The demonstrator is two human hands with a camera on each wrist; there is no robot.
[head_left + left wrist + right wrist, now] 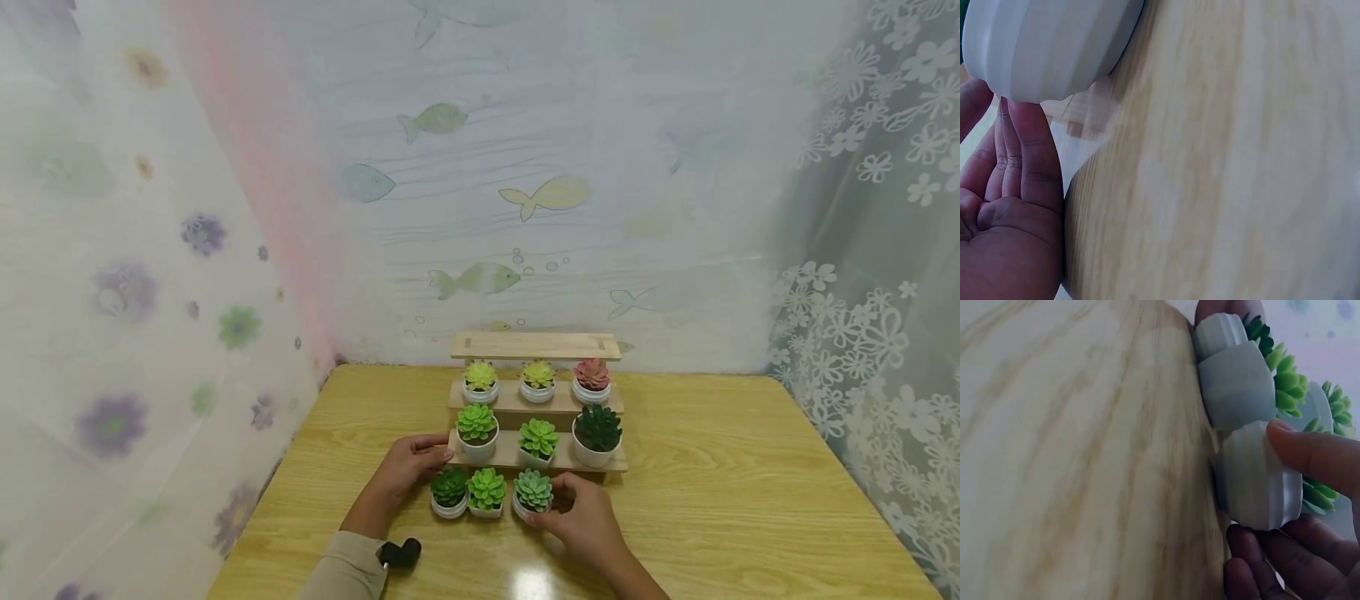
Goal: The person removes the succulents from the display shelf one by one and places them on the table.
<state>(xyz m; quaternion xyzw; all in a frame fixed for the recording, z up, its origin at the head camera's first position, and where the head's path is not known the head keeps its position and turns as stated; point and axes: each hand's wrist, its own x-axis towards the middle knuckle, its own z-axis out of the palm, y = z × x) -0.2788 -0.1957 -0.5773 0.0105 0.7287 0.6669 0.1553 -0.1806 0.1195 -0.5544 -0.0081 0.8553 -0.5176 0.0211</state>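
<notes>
My right hand [588, 517] holds a grey-green potted succulent [532, 492] at the front of the group. In the right wrist view the thumb lies on the ribbed white pot [1254, 478], with fingers curled under its other side. My left hand [401, 472] is by the left end of a tiered wooden stand [502, 462], beside a dark green potted succulent [449, 492]. Its fingers stretch fairly straight in the left wrist view, fingertips right at a white ribbed pot [1054, 47]. A bright green succulent in a squarish pot [486, 492] stands between the two front pots.
Several potted succulents fill the stand's two lower tiers, among them a pink one [592, 379] and a dark green one [597, 433]. The bare top board [536, 345] is above them. Patterned curtains [637, 125] border the wooden table [720, 492]. A small black device [401, 553] is at the left sleeve.
</notes>
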